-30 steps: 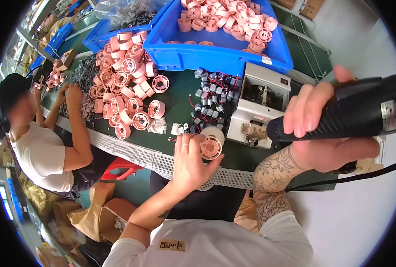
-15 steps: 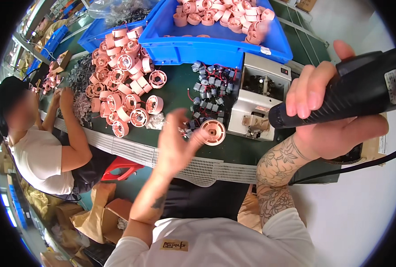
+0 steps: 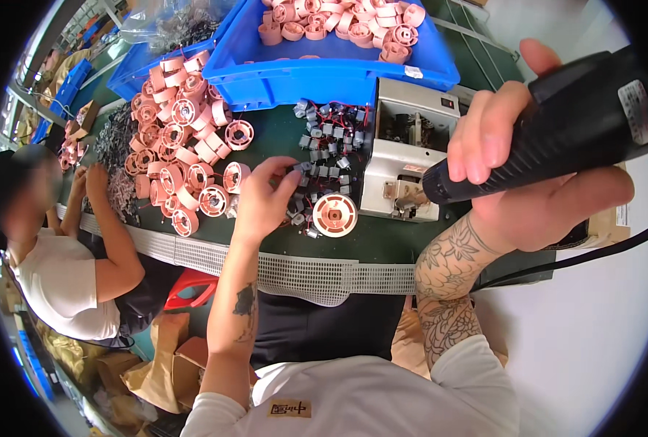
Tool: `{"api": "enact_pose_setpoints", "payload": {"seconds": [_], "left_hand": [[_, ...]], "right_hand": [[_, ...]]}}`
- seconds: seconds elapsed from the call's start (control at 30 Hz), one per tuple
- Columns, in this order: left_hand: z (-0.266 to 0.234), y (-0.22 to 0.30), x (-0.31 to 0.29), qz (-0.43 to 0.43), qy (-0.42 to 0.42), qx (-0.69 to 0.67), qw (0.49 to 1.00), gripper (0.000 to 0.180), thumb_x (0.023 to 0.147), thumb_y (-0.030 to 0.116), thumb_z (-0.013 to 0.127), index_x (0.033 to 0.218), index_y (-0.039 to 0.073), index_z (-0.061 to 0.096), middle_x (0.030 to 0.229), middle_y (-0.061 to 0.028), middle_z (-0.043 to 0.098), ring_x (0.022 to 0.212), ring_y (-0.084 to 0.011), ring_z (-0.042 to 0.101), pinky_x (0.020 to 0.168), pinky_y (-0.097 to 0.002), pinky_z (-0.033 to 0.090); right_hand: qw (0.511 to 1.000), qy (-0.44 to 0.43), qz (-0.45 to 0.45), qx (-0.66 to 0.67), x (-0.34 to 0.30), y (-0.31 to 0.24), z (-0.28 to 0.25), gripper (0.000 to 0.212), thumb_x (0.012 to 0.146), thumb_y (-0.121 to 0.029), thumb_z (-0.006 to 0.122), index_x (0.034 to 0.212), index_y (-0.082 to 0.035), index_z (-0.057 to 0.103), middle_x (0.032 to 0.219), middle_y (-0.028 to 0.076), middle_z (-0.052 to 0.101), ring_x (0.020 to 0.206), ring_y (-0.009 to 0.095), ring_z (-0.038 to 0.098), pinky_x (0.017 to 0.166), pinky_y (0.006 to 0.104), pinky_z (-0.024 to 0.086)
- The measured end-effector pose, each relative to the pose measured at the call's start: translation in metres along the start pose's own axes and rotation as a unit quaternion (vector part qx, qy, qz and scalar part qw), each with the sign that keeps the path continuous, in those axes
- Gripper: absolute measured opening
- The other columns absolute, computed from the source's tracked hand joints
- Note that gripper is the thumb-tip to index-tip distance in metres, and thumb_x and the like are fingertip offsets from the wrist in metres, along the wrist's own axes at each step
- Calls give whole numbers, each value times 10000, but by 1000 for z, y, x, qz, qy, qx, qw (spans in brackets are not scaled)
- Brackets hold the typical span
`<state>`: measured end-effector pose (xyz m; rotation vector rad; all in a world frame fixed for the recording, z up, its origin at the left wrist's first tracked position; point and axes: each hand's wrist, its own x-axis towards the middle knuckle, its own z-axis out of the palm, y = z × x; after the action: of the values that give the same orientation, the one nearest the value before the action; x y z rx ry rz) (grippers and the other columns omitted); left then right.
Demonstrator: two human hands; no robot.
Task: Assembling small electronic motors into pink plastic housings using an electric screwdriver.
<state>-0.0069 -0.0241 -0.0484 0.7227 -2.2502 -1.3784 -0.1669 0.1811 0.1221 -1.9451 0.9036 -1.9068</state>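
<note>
My right hand [image 3: 513, 156] is wrapped round a black electric screwdriver [image 3: 557, 138], raised at the right with its ribbed nose pointing left. No bit can be made out at the nose. Over the table's middle, my left hand [image 3: 262, 200] has thumb and fingers apart in a curve, their tips at the edge of a pile of small grey motors [image 3: 331, 135] with red wires. Just right of that hand, a single pink wheel-shaped housing [image 3: 335, 215] lies flat, its round face up. To the left is a heap of similar pink housings [image 3: 185, 138], some with wires.
A large blue bin [image 3: 295, 80] of pink housings stands at the back. Beside the motors sits a pale metal machine [image 3: 404, 164] with an open top. White mesh strip [image 3: 295, 275] edges the table's near side. A co-worker [image 3: 69, 269] sits at the left.
My left hand has moved from beside the single pink housing, up and left to the motors. The housing now lies flat and free of the hand. My right hand keeps its grip on the screwdriver.
</note>
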Motion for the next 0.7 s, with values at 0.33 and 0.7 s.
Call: {"api": "enact_pose_setpoints", "payload": {"seconds": [0.33, 0.7], "left_hand": [[-25, 69, -17, 215, -127, 24, 968, 199, 784, 20, 715, 964, 25, 630, 880, -70, 621, 819, -167, 576, 726, -294, 482], [-9, 68, -15, 343, -207, 147, 904, 260, 708, 51, 748, 958, 68, 680, 883, -62, 600, 831, -269, 535, 752, -377, 446]], "right_hand": [[993, 94, 65, 32, -6, -8, 4, 1097, 793, -819, 385, 1458, 39, 226, 794, 58, 527, 622, 145, 486, 538, 291, 463], [972, 228, 63, -11, -40, 5, 9, 1052, 779, -827, 404, 1370, 41, 334, 726, 74, 535, 587, 166, 508, 496, 297, 455]]}}
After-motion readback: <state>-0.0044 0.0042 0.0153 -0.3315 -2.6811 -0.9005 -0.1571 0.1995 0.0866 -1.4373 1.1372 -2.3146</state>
